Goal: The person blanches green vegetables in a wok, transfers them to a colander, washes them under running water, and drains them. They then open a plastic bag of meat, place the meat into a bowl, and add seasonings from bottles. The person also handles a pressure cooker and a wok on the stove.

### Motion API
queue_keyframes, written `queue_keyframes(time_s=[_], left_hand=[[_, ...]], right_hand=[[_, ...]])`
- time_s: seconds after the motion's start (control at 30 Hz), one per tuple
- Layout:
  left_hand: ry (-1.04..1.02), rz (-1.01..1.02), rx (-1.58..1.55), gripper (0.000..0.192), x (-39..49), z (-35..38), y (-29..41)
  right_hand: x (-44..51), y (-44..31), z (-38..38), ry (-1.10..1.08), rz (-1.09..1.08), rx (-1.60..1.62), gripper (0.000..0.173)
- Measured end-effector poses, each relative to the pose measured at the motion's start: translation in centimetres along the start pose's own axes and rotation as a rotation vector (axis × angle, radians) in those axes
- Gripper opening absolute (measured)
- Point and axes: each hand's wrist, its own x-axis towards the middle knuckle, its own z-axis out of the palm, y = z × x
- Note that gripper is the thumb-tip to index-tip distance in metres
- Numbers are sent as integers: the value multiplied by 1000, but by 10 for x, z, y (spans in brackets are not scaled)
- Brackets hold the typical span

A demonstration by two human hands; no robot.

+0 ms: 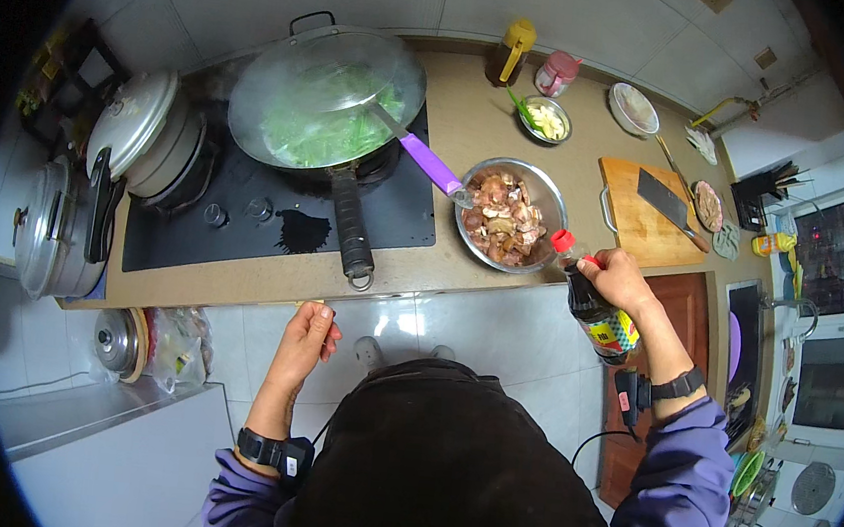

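Observation:
My right hand (616, 280) grips a soy sauce bottle (591, 308) of dark liquid by its upper part. The bottle leans with its red-capped mouth (562, 240) toward a steel bowl (562, 193). Another red piece, apparently the flip lid, shows by my thumb. Raw meat chunks (505, 222) fill much of that bowl. A skimmer's purple handle (431, 163) reaches from the wok's rim to the bowl's edge. Loosely curled, my left hand (310, 333) hovers before the counter's front edge, with nothing visible in it. Steaming greens (328, 131) lie in the wok (249, 135).
The wok's black handle (352, 231) juts past the hob (410, 225). Pressure cookers (137, 126) stand at the left. A cleaver (664, 202) rests on a cutting board (623, 240). Behind are a garlic bowl (545, 120), a yellow-topped jug (512, 53) and a white bowl (633, 110).

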Motion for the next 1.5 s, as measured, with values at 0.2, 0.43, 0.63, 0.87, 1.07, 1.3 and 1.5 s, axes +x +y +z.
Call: queue_keyframes(time_s=[0.2,0.43,0.63,0.87,1.07,1.3,1.5], left_hand=[[13,25,5,25,-1,-7,-3],[20,23,5,25,0,-10,-4],[20,13,10,23,1,-10,-1],[18,28,47,26,4,-11,-1],[19,15,30,25,6,-13,0],[23,-1,33,24,9,-14,1],[34,-6,34,24,10,-16,2]], right_hand=[[12,-1,4,2,-16,-30,37],[20,-4,6,-34,25,-95,37],[25,-10,6,-53,36,-92,37],[30,-16,5,-69,6,-109,36],[36,-20,6,-65,-6,-110,35],[42,-25,3,-95,-9,-133,35],[47,-29,1,-90,-13,-164,35]])
